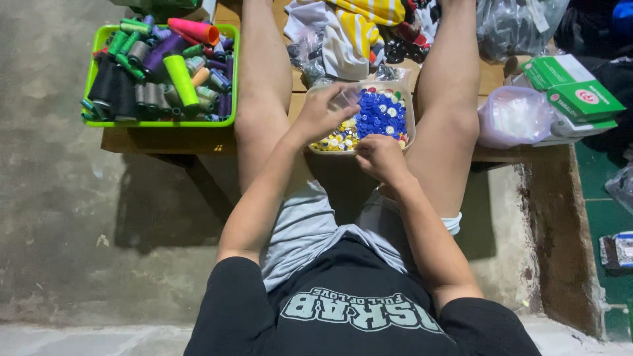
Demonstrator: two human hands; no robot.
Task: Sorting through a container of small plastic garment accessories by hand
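A clear plastic tub of buttons, mostly blue with white and yellow ones mixed in, is seen at the near edge of a low wooden table, between the person's bare knees. The left hand is laid on the tub's left rim, fingers curled over the edge and reaching in; whether anything is pinched between them cannot be told. The right hand is placed at the tub's near edge, touching it, fingers bent inward and close together; what they hold, if anything, is hidden.

At the table's left end, well apart from the tub, a green tray is noted, filled with thread spools and cones in black, green, purple and pink. Behind the tub, folded cloth in yellow and white stripes is piled. Toward the right end, a clear plastic bag is recorded beside green and white cartons.
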